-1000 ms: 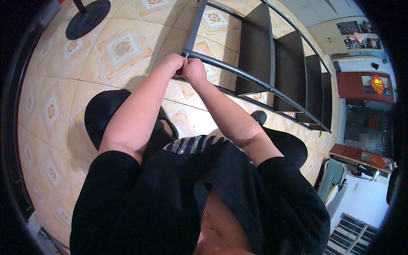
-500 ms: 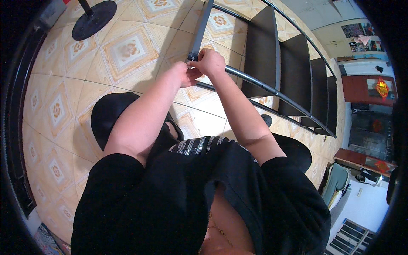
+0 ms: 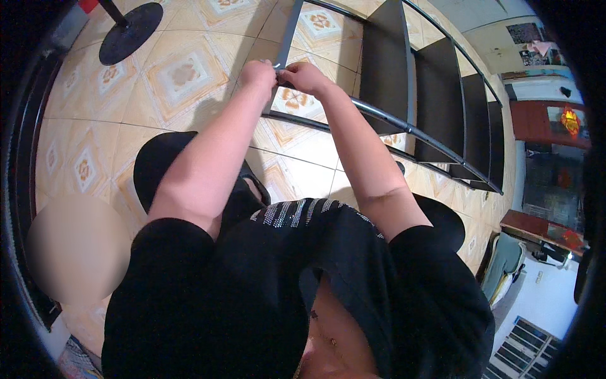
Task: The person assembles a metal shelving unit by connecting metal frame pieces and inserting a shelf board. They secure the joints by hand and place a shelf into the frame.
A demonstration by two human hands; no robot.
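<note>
A person in a black top [image 3: 252,284] with a band of glittering stripes [image 3: 297,213] across the chest is seen from above, both bare forearms stretched forward between bent, black-clad knees. The left hand [image 3: 257,76] and right hand [image 3: 306,79] meet at the nearest left corner of a dark metal rack [image 3: 388,69]. The left fingers curl inward, tips hidden, so whether they grip cannot be told. The right thumb and fingertips bunch close at the same corner; whether they pinch something small cannot be made out. The corner lies between the two hands, a grey end bar [image 3: 291,31] running away from it, dark shelf panels off to the right. Under everything spreads a patterned tile floor [image 3: 183,74]. Farther off stand a round black base [image 3: 131,35], upper left, and a red-and-gold ornament [image 3: 570,121], far right.
</note>
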